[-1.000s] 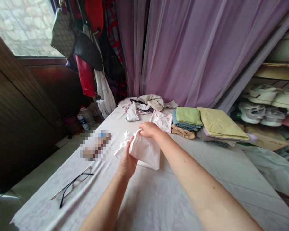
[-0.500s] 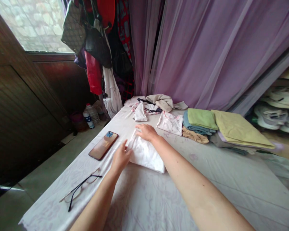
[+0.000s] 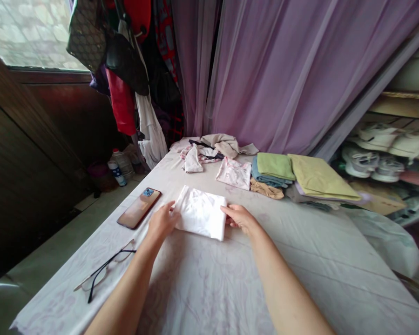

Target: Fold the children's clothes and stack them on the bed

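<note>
A folded white cloth (image 3: 200,213) lies flat as a neat rectangle on the white patterned bedsheet (image 3: 209,288). My left hand (image 3: 162,222) rests against its left edge, fingers touching the fabric. On the opposite edge sits my right hand (image 3: 240,218), its fingertips on the cloth. Neither hand lifts it. Left of my left hand lie a smartphone in a copper-coloured case (image 3: 139,208) and, nearer me, a pair of thin-framed glasses (image 3: 104,267).
Folded stacks of green and blue cloth (image 3: 275,168) and a pale pink garment (image 3: 233,173) lie beyond the white cloth, with a crumpled clothes heap (image 3: 209,151) behind. A purple curtain (image 3: 265,79) hangs at the back. Shoes sit on shelves (image 3: 373,153) at right. The sheeted surface ends at left above a tiled floor.
The white cloth now lies squared and flatter. My right hand has moved from its top edge round to the right edge, and my left hand has settled against the left edge.
</note>
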A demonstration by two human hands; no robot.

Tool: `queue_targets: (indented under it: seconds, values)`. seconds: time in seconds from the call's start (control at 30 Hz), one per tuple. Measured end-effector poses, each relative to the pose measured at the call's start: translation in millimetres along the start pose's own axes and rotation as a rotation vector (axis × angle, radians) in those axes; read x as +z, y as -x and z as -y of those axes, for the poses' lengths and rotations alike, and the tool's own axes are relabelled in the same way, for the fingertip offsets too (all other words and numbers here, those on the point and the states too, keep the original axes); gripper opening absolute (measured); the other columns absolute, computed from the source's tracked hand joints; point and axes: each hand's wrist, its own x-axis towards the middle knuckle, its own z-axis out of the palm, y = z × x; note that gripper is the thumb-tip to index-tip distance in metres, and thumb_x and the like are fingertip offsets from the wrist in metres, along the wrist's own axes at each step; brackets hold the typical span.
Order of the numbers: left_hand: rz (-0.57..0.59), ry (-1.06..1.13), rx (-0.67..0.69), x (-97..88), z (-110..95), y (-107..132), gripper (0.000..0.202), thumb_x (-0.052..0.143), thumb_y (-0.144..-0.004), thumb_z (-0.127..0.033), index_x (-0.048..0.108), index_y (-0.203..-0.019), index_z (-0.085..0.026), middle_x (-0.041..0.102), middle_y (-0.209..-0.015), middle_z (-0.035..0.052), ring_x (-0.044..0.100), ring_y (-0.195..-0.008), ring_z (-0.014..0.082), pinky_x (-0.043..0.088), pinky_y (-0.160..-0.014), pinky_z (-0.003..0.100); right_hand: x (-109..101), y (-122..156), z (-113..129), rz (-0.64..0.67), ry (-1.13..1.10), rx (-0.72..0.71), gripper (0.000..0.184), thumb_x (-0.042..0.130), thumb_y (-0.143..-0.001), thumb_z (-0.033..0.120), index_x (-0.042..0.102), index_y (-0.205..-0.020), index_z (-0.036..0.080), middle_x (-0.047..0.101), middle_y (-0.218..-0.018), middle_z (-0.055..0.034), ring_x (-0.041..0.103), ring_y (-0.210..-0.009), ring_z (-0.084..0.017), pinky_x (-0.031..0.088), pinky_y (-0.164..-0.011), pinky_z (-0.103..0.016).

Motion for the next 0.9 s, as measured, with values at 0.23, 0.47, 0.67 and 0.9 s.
queue_targets:
  seconds: [0.23,0.47,0.67,0.9]
  values:
    - [-0.004,0.008,-0.050,-3.3,-8,0,0.049,0.057,-0.086,-0.028,0.057,-0.134,-0.019,0.069,-0.120,0.0127,0.066,-0.104,0.0268,0.047,-0.086,0.033,35,9,3,-0.037,-0.288,-0.097,0.030,0.076,-0.058,0.022,0.064,-0.085,0.018,0.075,-0.079,-0.0032,0.069,-0.070,-0.018,0.053,-0.059,-0.027]
    - [0.042,0.223,0.032,22.1,-14,-5,0.054,0.062,-0.083,-0.034,0.055,-0.134,-0.018,0.071,-0.113,0.0089,0.068,-0.086,0.0196,0.049,-0.072,0.026,1,9,57,-0.136,-0.251,-0.239,0.040,0.065,-0.058,0.015,0.061,-0.098,0.016,0.073,-0.083,-0.0037,0.066,-0.068,-0.018,0.053,-0.061,-0.028]
    - [0.044,0.418,0.053,45.5,-20,-6,0.046,0.061,-0.081,-0.032,0.063,-0.125,-0.020,0.073,-0.104,0.0063,0.066,-0.074,0.0152,0.049,-0.061,0.024,-63,30,155,-0.393,0.774,-0.612,0.046,0.062,-0.071,0.017,0.063,-0.117,0.018,0.073,-0.099,-0.0077,0.066,-0.083,-0.022,0.050,-0.073,-0.031]
    - [0.016,0.680,0.017,49.3,-5,-6,0.045,0.057,-0.080,-0.037,0.063,-0.121,-0.018,0.071,-0.104,0.0075,0.064,-0.069,0.0139,0.046,-0.048,0.020,-8,75,89,-0.221,1.484,-0.678,0.045,0.038,-0.091,0.007,0.060,-0.125,0.026,0.071,-0.108,-0.0088,0.067,-0.089,-0.019,0.047,-0.075,-0.028]
